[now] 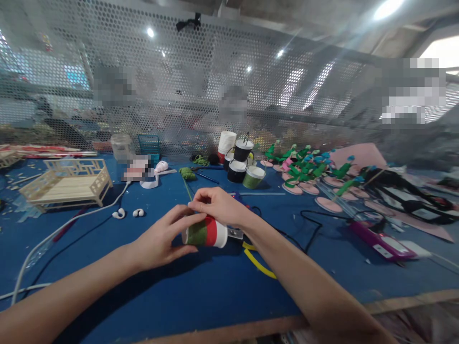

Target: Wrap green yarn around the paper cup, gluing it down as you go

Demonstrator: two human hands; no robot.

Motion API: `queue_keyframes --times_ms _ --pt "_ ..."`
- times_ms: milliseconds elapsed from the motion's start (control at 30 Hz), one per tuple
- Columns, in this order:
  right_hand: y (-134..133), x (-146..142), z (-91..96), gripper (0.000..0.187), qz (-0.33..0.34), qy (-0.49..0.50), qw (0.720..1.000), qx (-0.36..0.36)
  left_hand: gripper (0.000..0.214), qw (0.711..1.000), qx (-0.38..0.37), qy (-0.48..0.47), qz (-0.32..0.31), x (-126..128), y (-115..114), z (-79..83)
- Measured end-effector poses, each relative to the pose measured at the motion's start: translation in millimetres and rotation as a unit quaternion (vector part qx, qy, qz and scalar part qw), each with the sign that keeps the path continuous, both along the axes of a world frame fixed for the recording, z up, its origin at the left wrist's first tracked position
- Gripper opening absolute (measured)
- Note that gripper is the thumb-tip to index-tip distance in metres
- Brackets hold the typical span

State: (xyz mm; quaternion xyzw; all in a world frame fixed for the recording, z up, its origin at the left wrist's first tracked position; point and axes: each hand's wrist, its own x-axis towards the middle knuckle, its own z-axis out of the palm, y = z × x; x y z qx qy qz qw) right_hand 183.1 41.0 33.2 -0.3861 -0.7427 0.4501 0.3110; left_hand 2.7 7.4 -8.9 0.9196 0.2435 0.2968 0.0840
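Observation:
My left hand [161, 236] grips a paper cup [211, 232] lying on its side over the table, thumb below and fingers above. The cup is red with a white rim, and green yarn [196, 234] is wound around its bottom part. My right hand [217, 205] arches over the cup with thumb and fingertips pinched together, where a strand of the yarn reaches them; the exact grip is partly hidden. That strand runs back to a small green yarn ball [187, 174]. A tool with yellow handles [258, 265] lies partly hidden under my right forearm.
Behind stand stacked white cups [227, 141], black-wrapped cups [237, 171] and a green-wrapped cup [254, 177]. Green flower crafts [308, 167] stand on pink discs at right, near a purple power strip [382, 241]. A wooden model bed [70, 184], earbuds [138, 212] and white cable [68, 217] lie left.

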Motion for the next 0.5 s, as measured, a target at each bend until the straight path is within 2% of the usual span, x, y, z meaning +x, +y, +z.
queue_keyframes --times_ms 167,233,300,400,467,500 --pt "2 -2 -5.6 0.028 0.012 -0.004 1.000 0.001 0.049 1.000 0.000 0.008 0.006 1 -1 0.9" --pt "4 1 -2.2 0.027 -0.004 -0.024 1.000 0.017 0.048 1.000 -0.008 0.015 0.008 1 -1 1.8" --pt "7 10 7.6 0.026 -0.057 -0.049 0.995 0.063 0.047 1.000 -0.018 0.023 0.004 1 -2 2.5" --pt "11 35 27.2 0.026 -0.180 -0.042 0.970 0.156 0.045 1.000 -0.011 0.008 0.004 0 -1 2.3" --pt "15 55 33.9 0.027 -0.249 -0.045 0.950 0.184 0.043 1.000 -0.008 0.000 0.009 -1 0 1.3" --pt "17 64 33.1 0.027 -0.281 -0.091 0.938 0.183 0.042 1.000 -0.005 -0.003 0.012 -1 0 0.7"
